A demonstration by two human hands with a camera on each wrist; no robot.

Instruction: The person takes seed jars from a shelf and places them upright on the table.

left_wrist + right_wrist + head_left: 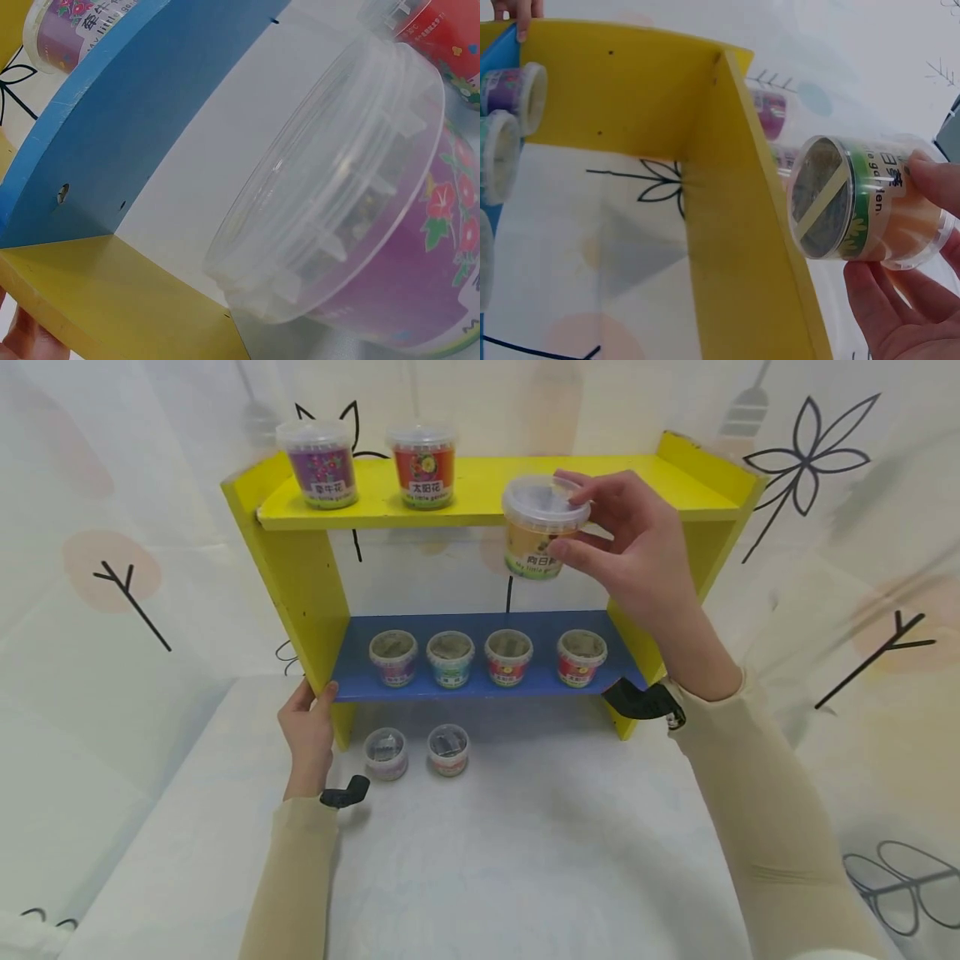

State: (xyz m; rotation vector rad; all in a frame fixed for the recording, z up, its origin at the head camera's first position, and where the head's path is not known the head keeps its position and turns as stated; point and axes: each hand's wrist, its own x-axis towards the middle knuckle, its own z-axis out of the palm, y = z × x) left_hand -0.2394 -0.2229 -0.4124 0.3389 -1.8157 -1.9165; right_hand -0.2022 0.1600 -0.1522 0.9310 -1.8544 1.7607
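My right hand (643,556) holds a clear-lidded plastic tub with an orange label (527,545), thumb on one side and fingers on the other. The tub hangs upright in front of the yellow top board (480,497). In the right wrist view its base, crossed by a pale strip, faces the camera. My left hand (307,739) grips the lower left side of the yellow and blue shelf (288,556), its thumb at the blue board's front corner. On the top board stand a purple-labelled tub (324,477) and a red-labelled tub (426,477).
Several lidded tubs, among them a teal-labelled one (450,672), line the blue board (472,691). Below, a purple tub (386,764) and a red tub (448,762) stand on the white table (525,860). A patterned white backdrop (825,568) surrounds the shelf.
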